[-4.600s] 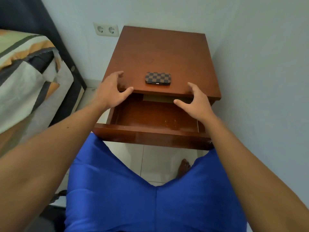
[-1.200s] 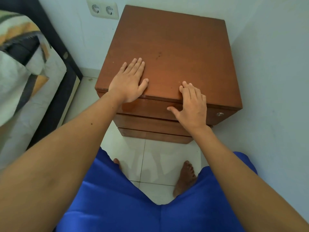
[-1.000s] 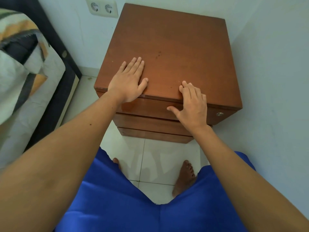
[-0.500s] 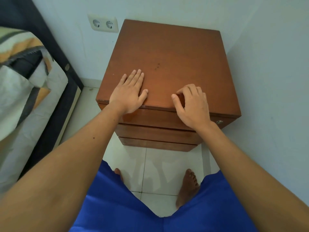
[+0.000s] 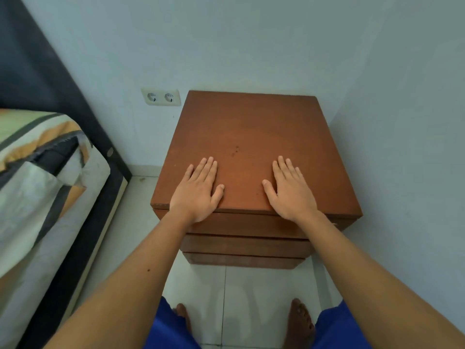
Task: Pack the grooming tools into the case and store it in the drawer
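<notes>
A brown wooden nightstand [image 5: 251, 137] stands in the corner with its top drawer [image 5: 246, 225] pushed in flush. My left hand [image 5: 197, 191] lies flat, palm down, on the front left of the top. My right hand [image 5: 289, 191] lies flat on the front right, fingers straight. Neither hand holds anything. The checkered grooming case is out of sight; nothing lies on the nightstand's top.
Two lower drawers [image 5: 244, 250] sit closed below. A bed with a striped cover [image 5: 37, 177] and dark frame is at the left. A double wall socket [image 5: 161, 97] is behind the nightstand. White floor tiles [image 5: 239, 298] and my bare feet are below; a wall runs close on the right.
The drawer that stood open with the case on top is closed and the case is gone from view. My right hand moved from the drawer front onto the top and flattened; the view pulled back.
</notes>
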